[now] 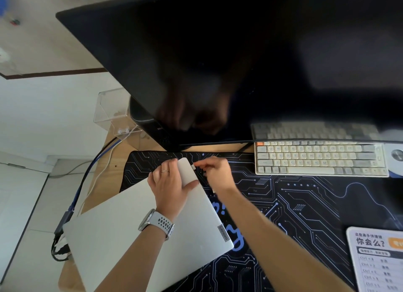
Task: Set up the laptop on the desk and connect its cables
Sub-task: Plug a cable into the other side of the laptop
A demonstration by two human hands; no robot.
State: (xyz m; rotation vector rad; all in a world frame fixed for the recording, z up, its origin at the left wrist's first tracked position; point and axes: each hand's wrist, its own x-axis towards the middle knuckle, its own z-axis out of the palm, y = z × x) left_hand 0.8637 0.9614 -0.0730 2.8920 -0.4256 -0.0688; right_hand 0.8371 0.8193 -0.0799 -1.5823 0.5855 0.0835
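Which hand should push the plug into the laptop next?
Right: the right hand pinches the white plug at the edge of the laptop, while the left hand grips its corner, bracing it.

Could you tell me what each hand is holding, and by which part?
The left hand grips the laptop at its far corner; the right hand pinches a white plug at that corner's edge.

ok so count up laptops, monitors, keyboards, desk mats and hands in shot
silver closed laptop: 1
large black monitor: 1
beige keyboard: 1
black circuit-print desk mat: 1
bare hands: 2, left hand gripping the laptop corner, right hand pinching a small white plug
total: 6
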